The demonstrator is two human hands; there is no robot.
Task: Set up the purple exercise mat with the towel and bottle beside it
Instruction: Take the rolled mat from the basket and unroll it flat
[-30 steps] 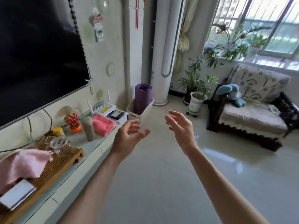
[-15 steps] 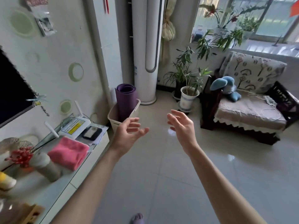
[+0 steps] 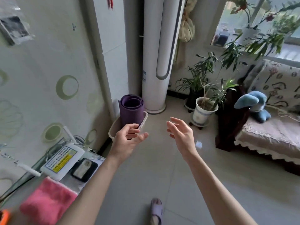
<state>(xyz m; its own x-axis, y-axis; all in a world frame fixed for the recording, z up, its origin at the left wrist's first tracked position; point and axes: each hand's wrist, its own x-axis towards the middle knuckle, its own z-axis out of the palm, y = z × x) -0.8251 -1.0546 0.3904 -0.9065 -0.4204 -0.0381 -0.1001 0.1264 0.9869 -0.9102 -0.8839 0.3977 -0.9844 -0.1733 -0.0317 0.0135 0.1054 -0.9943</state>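
A rolled purple exercise mat (image 3: 131, 109) stands upright in a pale plastic bin (image 3: 145, 120) on the floor by the wall. My left hand (image 3: 127, 140) is stretched toward it with loosely curved fingers, just in front of the bin and holding nothing. My right hand (image 3: 181, 135) hovers to the right of the bin, fingers spread and relaxed, also holding nothing. A folded pink towel (image 3: 47, 202) lies on the low cabinet at the lower left. No bottle is in view.
A tall white floor air conditioner (image 3: 159, 54) stands right behind the bin. Potted plants (image 3: 205, 109) sit on the floor to the right, then a dark wooden sofa (image 3: 266, 132) with a blue plush toy. A white router (image 3: 62, 161) and a phone lie on the cabinet. My slippered foot (image 3: 156, 210) is below.
I have walked closer to the mat and the view has turned left and down. Both hands stay raised and empty; the bottle on the cabinet has left the view.
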